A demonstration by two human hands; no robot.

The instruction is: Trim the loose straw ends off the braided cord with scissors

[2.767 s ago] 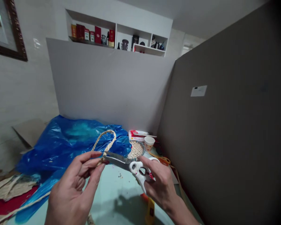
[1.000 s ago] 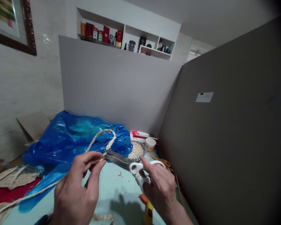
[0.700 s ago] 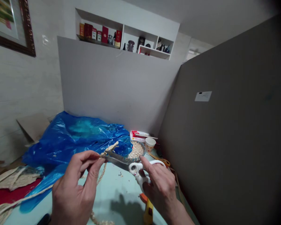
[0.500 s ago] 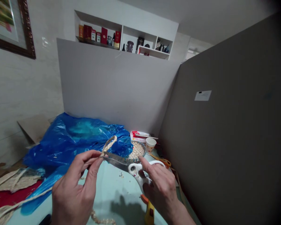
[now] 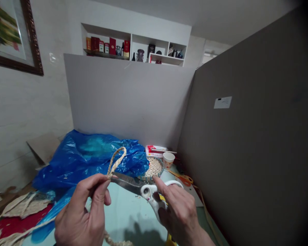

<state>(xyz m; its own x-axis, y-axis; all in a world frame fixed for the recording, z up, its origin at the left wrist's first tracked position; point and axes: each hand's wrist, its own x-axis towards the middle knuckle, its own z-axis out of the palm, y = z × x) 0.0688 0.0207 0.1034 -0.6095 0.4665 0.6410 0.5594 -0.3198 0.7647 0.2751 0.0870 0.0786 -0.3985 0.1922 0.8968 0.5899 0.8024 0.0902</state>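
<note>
Between thumb and forefinger, my left hand [image 5: 84,208] pinches a braided straw cord [image 5: 117,160], whose loop stands up above the fingertips. My right hand [image 5: 178,208] has its fingers through the handles of white-handled scissors [image 5: 149,192], with the forefinger stretched along them. The blades point left and meet the cord just beside my left fingertips; whether they cut into it I cannot tell. More twisted cord [image 5: 118,242] hangs below my left hand onto the pale green table [image 5: 133,212].
A blue plastic bag [image 5: 87,153] is heaped behind my left hand. A round woven straw piece [image 5: 155,167], a paper cup [image 5: 168,160] and orange-handled scissors [image 5: 186,180] lie beyond my right hand. Grey panels [image 5: 133,99] stand at the back and right. Straw strips [image 5: 25,205] lie left.
The cord loop now stands taller and more upright above my left fingertips. The scissor blades have drawn closer together. The view has shifted slightly.
</note>
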